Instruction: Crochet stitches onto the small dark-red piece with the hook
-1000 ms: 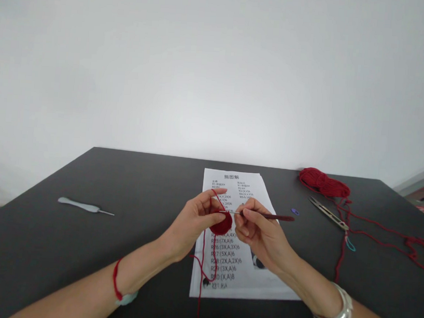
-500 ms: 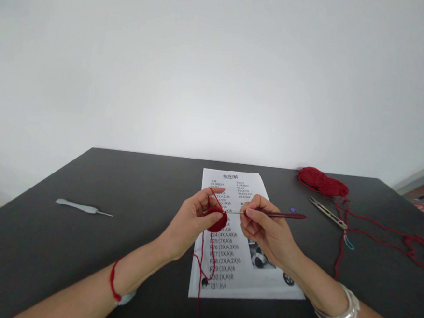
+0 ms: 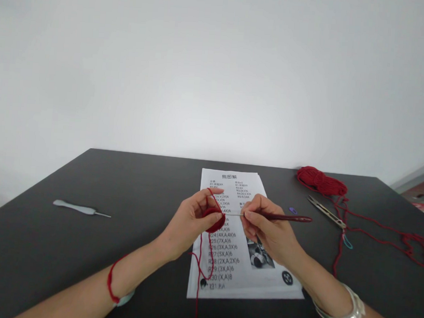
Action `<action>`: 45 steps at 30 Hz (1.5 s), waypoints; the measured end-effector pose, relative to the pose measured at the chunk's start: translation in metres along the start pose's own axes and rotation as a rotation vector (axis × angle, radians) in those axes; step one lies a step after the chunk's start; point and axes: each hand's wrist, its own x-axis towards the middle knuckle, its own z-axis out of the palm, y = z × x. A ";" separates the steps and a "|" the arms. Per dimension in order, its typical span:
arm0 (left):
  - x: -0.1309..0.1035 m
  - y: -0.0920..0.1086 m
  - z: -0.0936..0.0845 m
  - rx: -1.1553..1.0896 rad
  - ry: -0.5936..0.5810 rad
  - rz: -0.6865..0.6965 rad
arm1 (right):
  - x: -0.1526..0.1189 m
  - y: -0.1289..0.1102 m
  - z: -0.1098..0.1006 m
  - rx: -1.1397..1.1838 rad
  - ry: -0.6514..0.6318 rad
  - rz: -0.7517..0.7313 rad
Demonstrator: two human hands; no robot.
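Note:
Pinched in my left hand point(image 3: 192, 219) is a small round red crochet piece point(image 3: 219, 223), with red yarn running over the raised index finger. Loose yarn strands point(image 3: 199, 269) hang from it across the paper. My right hand point(image 3: 265, 225) grips a crochet hook point(image 3: 291, 218) with a dark red handle, held level like a pen. The thin metal shaft points left, and its tip meets the edge of the red piece; the exact stitch is too small to make out. Both hands are above a printed pattern sheet point(image 3: 246, 290).
A grey-handled crochet hook point(image 3: 76, 207) lies at the left of the black table point(image 3: 152, 179). At the right are a red yarn skein point(image 3: 321, 181), thread snips point(image 3: 326, 211) with a blue loop, and trailing yarn point(image 3: 388, 234). A purple stitch marker point(image 3: 293, 210) lies beyond my right hand.
The crochet hook and my right hand have shifted slightly right relative to the red piece. My left hand keeps the same pinch; the whole view has moved a little.

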 end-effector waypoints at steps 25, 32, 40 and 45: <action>-0.004 -0.003 0.007 -0.103 0.039 -0.061 | -0.006 0.021 0.010 -0.181 -0.005 -0.117; -0.008 -0.005 0.012 -0.195 0.084 -0.127 | -0.010 0.031 0.007 -1.413 -0.129 -0.944; 0.001 -0.003 -0.002 -0.419 0.006 -0.249 | -0.006 0.028 0.004 -0.358 -0.060 -0.409; 0.003 -0.001 -0.005 -0.365 -0.032 -0.205 | -0.007 0.022 0.002 -0.175 -0.007 -0.298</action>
